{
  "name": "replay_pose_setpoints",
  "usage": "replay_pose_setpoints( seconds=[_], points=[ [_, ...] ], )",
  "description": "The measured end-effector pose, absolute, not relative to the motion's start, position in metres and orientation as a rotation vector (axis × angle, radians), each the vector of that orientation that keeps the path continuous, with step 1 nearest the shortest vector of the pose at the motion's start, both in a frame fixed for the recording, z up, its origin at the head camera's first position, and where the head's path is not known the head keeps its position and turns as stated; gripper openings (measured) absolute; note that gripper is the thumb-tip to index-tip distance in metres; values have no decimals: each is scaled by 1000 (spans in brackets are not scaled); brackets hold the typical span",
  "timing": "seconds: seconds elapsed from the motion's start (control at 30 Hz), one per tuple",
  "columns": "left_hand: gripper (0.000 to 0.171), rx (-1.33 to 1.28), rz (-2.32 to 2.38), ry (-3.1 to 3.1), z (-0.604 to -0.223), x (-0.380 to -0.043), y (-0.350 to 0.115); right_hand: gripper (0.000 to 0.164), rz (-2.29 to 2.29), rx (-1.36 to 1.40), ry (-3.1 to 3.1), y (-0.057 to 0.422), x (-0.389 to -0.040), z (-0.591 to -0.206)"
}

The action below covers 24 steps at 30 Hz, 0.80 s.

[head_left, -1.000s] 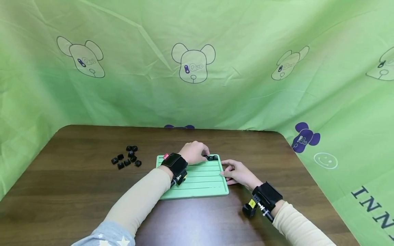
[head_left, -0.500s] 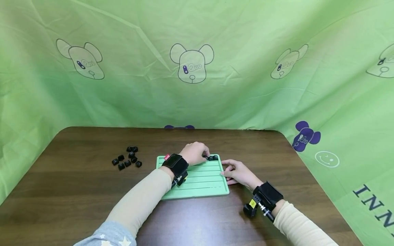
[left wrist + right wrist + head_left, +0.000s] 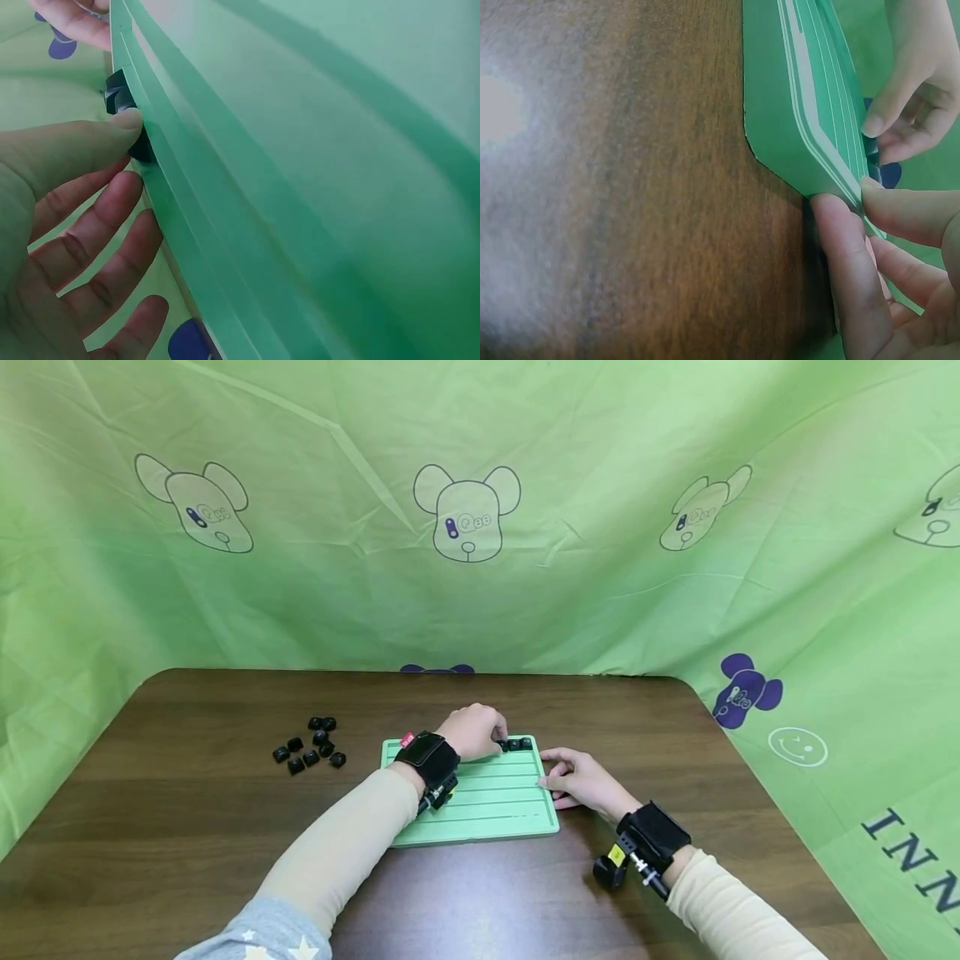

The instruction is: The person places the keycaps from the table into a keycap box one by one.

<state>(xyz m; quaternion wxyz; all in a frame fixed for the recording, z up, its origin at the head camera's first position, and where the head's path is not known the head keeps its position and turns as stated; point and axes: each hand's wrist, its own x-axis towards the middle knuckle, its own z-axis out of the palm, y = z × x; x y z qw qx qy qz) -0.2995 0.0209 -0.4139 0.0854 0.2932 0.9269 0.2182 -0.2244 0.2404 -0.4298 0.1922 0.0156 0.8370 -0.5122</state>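
A light green ridged tray lies on the brown table. In its far right groove sits a short row of small black keycap-like blocks. My left hand reaches over the tray and pinches the near end of that row; in the left wrist view its thumb lies on a black block, with the other fingers spread behind the tray's far edge. My right hand holds the tray's right edge, thumb at the rim and fingers along the side.
Several loose black blocks are scattered on the table left of the tray. A small red tag shows beside the left wrist. A green printed cloth hangs behind and to the right of the table.
The left hand has shifted very slightly at the row, and a little more of the black blocks shows beside its fingertips. The right hand has stayed at the tray's edge.
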Motion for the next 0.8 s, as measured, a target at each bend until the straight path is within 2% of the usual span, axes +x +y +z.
replay_pose_setpoints(
  seconds=[0.8],
  points=[
    [6, 787, 640, 2795, -411, -296, 26, 52, -1446, 39, 2345, 240, -225, -430]
  ],
)
